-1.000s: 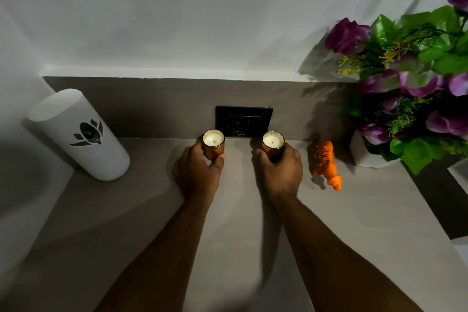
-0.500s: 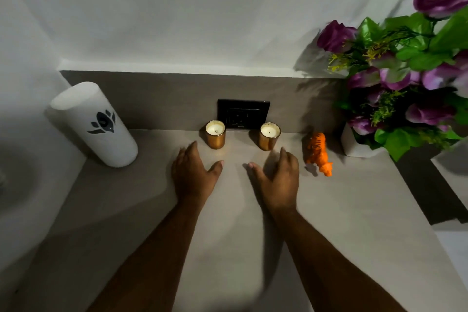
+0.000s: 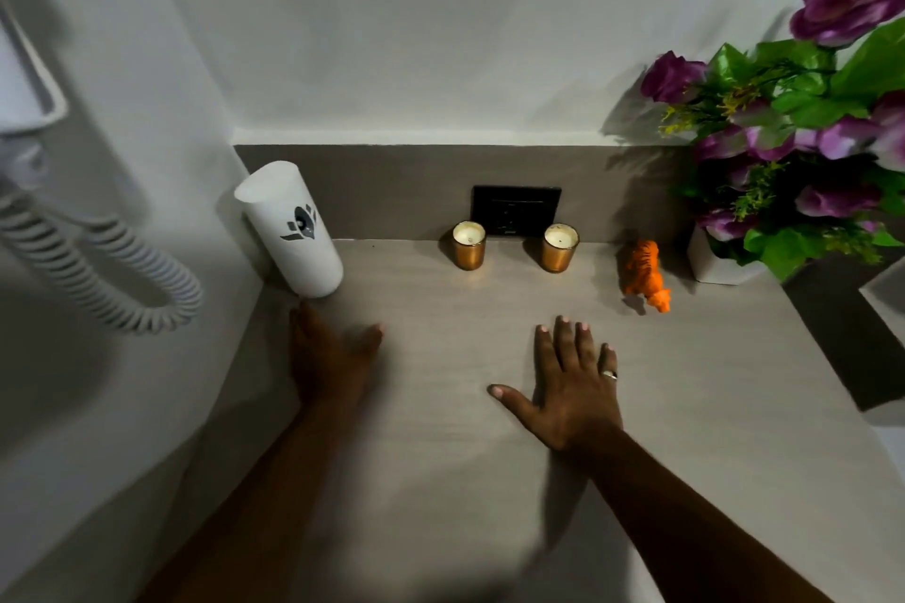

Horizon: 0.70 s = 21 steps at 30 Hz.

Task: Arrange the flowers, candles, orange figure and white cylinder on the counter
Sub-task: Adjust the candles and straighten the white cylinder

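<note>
Two copper-cupped candles stand upright against the back splash, the left candle and the right candle. An orange figure stands to their right. Purple flowers with green leaves fill a white pot at the far right. The white cylinder, with a dark flower mark, stands in the left corner. My left hand is open, its fingertips just below the cylinder's base. My right hand lies flat and open on the counter, in front of the candles, holding nothing.
A black wall socket sits behind the candles. A white wall-mounted device with a coiled cord hangs on the left wall. A dark gap bounds the counter on the right.
Both hands let go of the candles and drew back. My left hand moved left toward the white cylinder; my right hand spread flat on the counter. The view shifted left.
</note>
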Available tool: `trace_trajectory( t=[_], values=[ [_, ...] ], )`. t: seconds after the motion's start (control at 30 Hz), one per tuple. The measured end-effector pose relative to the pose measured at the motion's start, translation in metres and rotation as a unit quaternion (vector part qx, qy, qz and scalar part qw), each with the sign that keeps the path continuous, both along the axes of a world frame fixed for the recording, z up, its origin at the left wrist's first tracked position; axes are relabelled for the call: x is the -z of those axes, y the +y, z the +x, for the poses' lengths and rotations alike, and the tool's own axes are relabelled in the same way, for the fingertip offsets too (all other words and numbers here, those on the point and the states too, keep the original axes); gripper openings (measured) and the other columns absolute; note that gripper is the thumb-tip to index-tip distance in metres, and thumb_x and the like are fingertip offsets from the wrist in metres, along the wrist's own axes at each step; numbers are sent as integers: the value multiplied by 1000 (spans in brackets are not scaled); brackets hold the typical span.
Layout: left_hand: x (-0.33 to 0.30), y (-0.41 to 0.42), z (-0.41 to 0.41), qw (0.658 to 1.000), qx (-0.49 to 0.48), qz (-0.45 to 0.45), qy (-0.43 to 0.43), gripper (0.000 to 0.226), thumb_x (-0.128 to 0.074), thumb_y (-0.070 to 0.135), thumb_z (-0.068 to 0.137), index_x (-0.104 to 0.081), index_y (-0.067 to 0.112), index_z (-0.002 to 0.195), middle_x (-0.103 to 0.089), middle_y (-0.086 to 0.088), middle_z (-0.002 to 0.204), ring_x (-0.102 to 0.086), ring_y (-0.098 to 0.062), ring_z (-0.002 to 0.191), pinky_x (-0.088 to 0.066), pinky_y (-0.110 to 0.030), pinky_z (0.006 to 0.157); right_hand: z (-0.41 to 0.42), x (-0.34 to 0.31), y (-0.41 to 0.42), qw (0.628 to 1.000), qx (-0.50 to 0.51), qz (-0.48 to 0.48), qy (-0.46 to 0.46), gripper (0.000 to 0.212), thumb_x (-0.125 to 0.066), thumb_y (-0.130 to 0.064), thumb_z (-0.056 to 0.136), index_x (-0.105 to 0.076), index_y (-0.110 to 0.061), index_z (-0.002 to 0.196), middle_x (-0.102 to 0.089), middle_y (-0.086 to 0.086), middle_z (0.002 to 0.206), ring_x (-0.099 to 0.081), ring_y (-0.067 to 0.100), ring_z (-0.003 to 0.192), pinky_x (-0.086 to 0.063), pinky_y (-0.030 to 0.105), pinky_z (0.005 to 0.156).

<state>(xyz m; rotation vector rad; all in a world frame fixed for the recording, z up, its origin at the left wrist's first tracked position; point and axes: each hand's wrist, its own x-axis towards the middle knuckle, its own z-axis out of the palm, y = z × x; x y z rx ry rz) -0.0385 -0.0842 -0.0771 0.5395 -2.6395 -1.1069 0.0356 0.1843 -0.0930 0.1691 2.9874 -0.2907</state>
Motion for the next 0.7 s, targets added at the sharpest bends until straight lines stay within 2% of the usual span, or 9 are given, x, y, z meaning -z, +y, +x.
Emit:
trace_trajectory(
  t=[0.1, 0.17, 0.23, 0.33, 0.5, 0.6, 0.7],
  values=[
    [-19, -6, -44, 988, -71, 130, 39, 120, -88, 40, 60, -15, 10, 150, -28, -16, 156, -29, -32, 143, -27, -44, 117, 0, 2, -1, 1000, 1, 8, 9, 114, -3, -96, 69, 4, -23, 156, 13, 9, 164, 16, 30, 150, 8, 55, 119],
    [-29, -8, -71, 978, -106, 176, 47, 124, -90, 40, 56, -15, 11, 151, -28, -13, 156, -30, -30, 142, -28, -44, 117, 0, 2, -2, 1000, 0, 14, 12, 113, -3, -96, 70, 4, -23, 156, 13, 9, 164, 15, 29, 150, 7, 56, 120],
    [-35, -10, -90, 970, -140, 185, 68, 119, -91, 40, 53, -25, 8, 147, -39, -14, 150, -39, -32, 137, -34, -43, 113, 0, 3, -3, 1000, -1, 19, 9, 112, -2, -95, 70, 5, -23, 156, 15, 9, 163, 16, 29, 150, 8, 55, 120],
    [-41, -15, -103, 967, -184, 152, 92, 100, -91, 40, 53, -43, 7, 134, -54, -15, 135, -53, -34, 122, -42, -41, 100, -1, 3, -4, 1000, 1, 18, 7, 111, -1, -95, 70, 6, -24, 156, 16, 8, 163, 18, 28, 149, 9, 55, 120],
    [-32, -39, -132, 974, -74, 196, 87, 86, -91, 24, 56, -50, 13, 131, -59, -8, 135, -58, -26, 118, -48, -42, 101, -3, 6, -2, 1000, 6, 13, 7, 111, 0, -95, 69, 7, -25, 155, 19, 5, 162, 21, 26, 149, 12, 53, 119],
    [-25, -47, -145, 969, -73, 210, 109, 85, -91, 20, 54, -51, 16, 129, -60, -6, 133, -58, -23, 115, -48, -35, 94, -4, 8, -3, 1000, 9, 12, 13, 111, -2, -95, 70, 6, -26, 155, 19, 4, 162, 22, 26, 148, 13, 53, 119],
    [-18, -49, -149, 967, -80, 213, 118, 92, -90, 22, 53, -44, 17, 132, -55, -6, 137, -54, -24, 121, -45, -39, 102, -5, 7, -3, 1000, 8, 15, 9, 110, -3, -95, 70, 6, -26, 155, 19, 4, 162, 22, 26, 149, 14, 52, 119]
  ],
)
